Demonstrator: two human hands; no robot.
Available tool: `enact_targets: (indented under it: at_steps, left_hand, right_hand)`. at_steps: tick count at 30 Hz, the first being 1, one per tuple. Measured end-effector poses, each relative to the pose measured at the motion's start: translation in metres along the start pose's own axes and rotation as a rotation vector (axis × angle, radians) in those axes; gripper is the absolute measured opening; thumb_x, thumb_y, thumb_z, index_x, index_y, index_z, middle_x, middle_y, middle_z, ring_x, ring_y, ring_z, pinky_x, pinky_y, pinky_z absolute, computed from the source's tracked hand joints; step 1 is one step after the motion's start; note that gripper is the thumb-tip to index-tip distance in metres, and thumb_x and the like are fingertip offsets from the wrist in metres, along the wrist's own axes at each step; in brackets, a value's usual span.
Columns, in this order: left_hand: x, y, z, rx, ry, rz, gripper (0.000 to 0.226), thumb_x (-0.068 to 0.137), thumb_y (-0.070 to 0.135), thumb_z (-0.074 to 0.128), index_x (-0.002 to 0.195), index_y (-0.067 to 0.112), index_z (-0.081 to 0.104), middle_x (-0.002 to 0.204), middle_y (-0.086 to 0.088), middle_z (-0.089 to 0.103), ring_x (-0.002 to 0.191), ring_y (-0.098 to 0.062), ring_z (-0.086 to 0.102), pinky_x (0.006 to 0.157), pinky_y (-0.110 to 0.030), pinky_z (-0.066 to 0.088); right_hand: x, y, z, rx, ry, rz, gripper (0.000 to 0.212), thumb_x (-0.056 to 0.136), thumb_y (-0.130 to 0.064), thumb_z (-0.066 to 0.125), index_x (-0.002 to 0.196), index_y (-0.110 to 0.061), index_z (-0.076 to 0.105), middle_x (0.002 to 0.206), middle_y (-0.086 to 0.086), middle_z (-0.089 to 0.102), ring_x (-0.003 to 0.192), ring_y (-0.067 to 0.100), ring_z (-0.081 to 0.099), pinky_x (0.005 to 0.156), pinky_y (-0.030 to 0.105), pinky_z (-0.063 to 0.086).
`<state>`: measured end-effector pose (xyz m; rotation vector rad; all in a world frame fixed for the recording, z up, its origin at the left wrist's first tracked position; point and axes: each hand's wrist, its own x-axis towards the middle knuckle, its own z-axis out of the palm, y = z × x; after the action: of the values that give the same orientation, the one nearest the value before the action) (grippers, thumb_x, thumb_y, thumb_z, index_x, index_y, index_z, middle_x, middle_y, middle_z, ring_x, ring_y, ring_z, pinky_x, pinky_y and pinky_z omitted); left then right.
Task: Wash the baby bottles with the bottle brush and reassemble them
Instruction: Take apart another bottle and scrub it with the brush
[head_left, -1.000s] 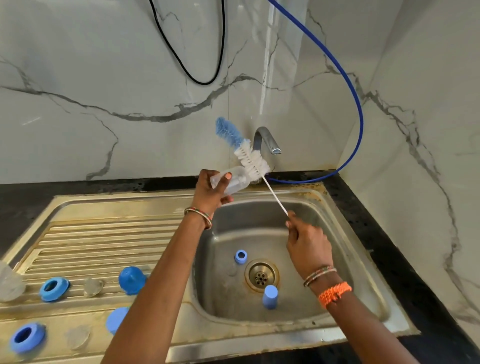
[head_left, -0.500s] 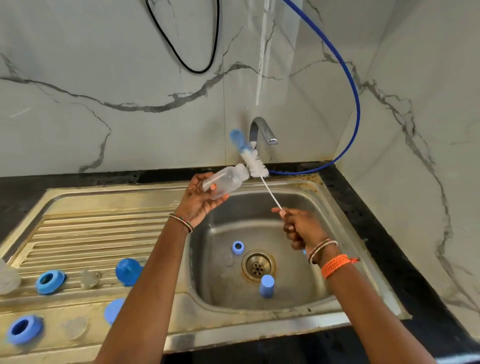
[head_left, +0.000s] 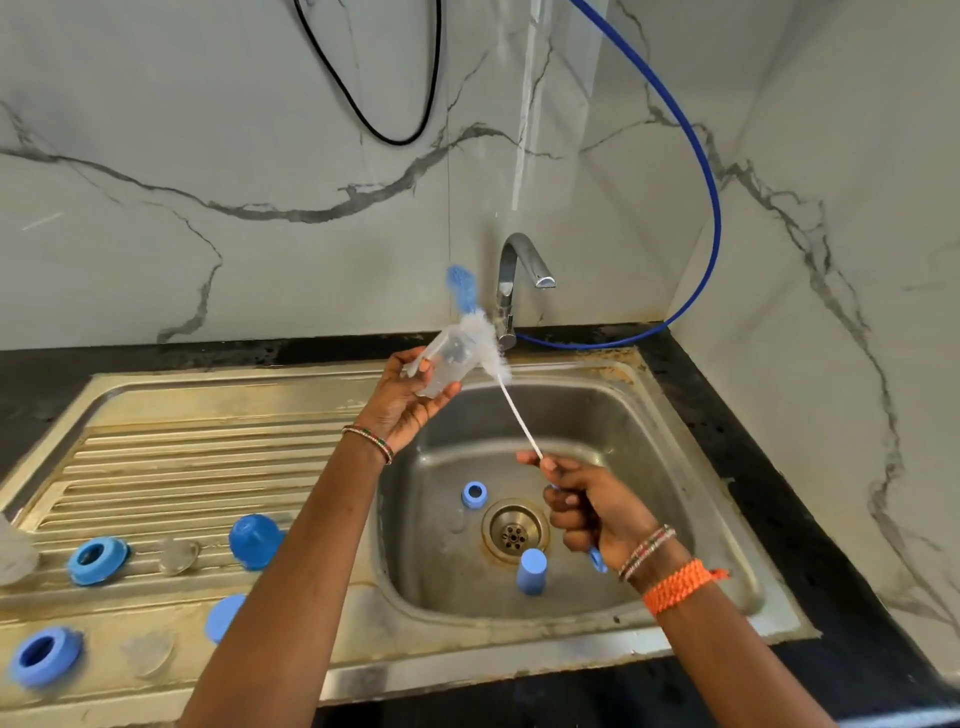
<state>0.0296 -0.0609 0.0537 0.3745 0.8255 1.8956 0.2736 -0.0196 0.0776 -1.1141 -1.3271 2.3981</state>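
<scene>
My left hand (head_left: 402, 400) grips a clear baby bottle (head_left: 444, 358) tilted above the back left rim of the sink basin. My right hand (head_left: 592, 512) holds the white handle of the bottle brush (head_left: 511, 410). Its white and blue bristles (head_left: 475, 322) lie against the outside of the bottle near its mouth. In the basin (head_left: 623, 436) lie a blue ring (head_left: 474, 493) and a blue cap (head_left: 531, 570) by the drain. On the drainboard sit two blue collars (head_left: 97, 560) (head_left: 45, 654), a blue dome cap (head_left: 255, 540), another blue cap (head_left: 224, 617) and two clear teats (head_left: 177, 556) (head_left: 148, 657).
The tap (head_left: 519, 280) stands behind the basin, right of the bristles; no water runs. A blue hose (head_left: 711, 208) and a black cable (head_left: 395, 135) hang on the marble wall. A clear bottle part (head_left: 13, 556) shows at the left edge. Black counter (head_left: 810, 519) surrounds the steel sink.
The brush has swung more upright, its blue tip now nearer the tap. My right hand has dropped lower in the basin, and the bottle has tilted with its mouth upward.
</scene>
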Motion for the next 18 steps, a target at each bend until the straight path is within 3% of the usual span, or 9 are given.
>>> enact_targets:
  at_steps: [2, 5, 7, 9, 11, 15, 18]
  left_hand:
    - [0.001, -0.002, 0.007, 0.01, 0.035, 0.019, 0.069, 0.036, 0.01, 0.095, 0.089, 0.015, 0.051, 0.114, -0.013, 0.055, 0.103, -0.032, 0.059, 0.066, -0.035, 0.059]
    - [0.011, 0.006, 0.01, 0.013, 0.205, 0.183, 0.032, 0.078, -0.005, 0.065, 0.088, 0.017, 0.045, 0.105, -0.006, 0.054, 0.095, -0.025, 0.06, 0.062, -0.031, 0.059]
    - [0.012, 0.011, 0.009, 0.007, 0.166, 0.15, 0.034, 0.076, -0.006, 0.068, 0.087, 0.017, 0.045, 0.102, -0.004, 0.055, 0.098, -0.026, 0.059, 0.063, -0.032, 0.059]
    - [0.005, 0.007, 0.01, 0.043, 0.02, 0.024, 0.047, 0.059, -0.001, 0.084, 0.088, 0.016, 0.05, 0.103, -0.005, 0.057, 0.102, -0.029, 0.059, 0.066, -0.034, 0.059]
    - [0.001, -0.002, 0.011, 0.066, -0.029, -0.004, 0.054, 0.051, 0.004, 0.087, 0.089, 0.016, 0.051, 0.104, -0.006, 0.058, 0.1, -0.028, 0.06, 0.068, -0.035, 0.059]
    - [0.007, -0.001, 0.015, 0.109, 0.16, 0.257, 0.032, 0.084, -0.01, 0.054, 0.091, 0.019, 0.044, 0.105, -0.003, 0.052, 0.097, -0.022, 0.06, 0.064, -0.029, 0.058]
    - [0.002, -0.005, 0.018, 0.257, 0.033, 0.208, 0.031, 0.088, -0.012, 0.047, 0.091, 0.018, 0.044, 0.106, -0.002, 0.052, 0.1, -0.023, 0.058, 0.067, -0.03, 0.059]
  right_hand:
    - [0.002, -0.006, 0.004, 0.014, -0.022, -0.016, 0.028, 0.098, -0.012, 0.036, 0.107, -0.014, 0.063, 0.051, -0.005, 0.023, 0.036, 0.002, 0.016, 0.034, 0.01, 0.013]
    - [-0.004, -0.003, 0.008, 0.001, -0.053, -0.012, 0.03, 0.098, -0.011, 0.036, 0.106, -0.014, 0.064, 0.052, -0.005, 0.023, 0.038, 0.002, 0.016, 0.036, 0.012, 0.012]
    - [-0.006, -0.002, 0.006, 0.033, -0.056, -0.006, 0.03, 0.098, -0.011, 0.036, 0.105, -0.014, 0.065, 0.052, -0.005, 0.023, 0.038, 0.003, 0.016, 0.037, 0.012, 0.011]
    - [0.0, -0.008, 0.003, 0.083, -0.052, 0.009, 0.029, 0.097, -0.012, 0.035, 0.104, -0.015, 0.064, 0.05, -0.006, 0.023, 0.037, 0.002, 0.017, 0.037, 0.012, 0.01]
    - [0.005, -0.016, 0.004, 0.091, -0.039, 0.001, 0.027, 0.097, -0.014, 0.036, 0.105, -0.016, 0.062, 0.05, -0.007, 0.024, 0.036, 0.002, 0.017, 0.037, 0.012, 0.01]
    - [-0.004, -0.014, 0.01, 0.043, -0.054, 0.013, 0.028, 0.098, -0.015, 0.036, 0.106, -0.014, 0.063, 0.05, -0.006, 0.025, 0.037, 0.002, 0.017, 0.036, 0.013, 0.011]
    - [-0.001, -0.014, 0.008, 0.07, -0.044, 0.016, 0.028, 0.099, -0.014, 0.035, 0.107, -0.014, 0.061, 0.048, -0.007, 0.025, 0.036, 0.002, 0.018, 0.034, 0.012, 0.013]
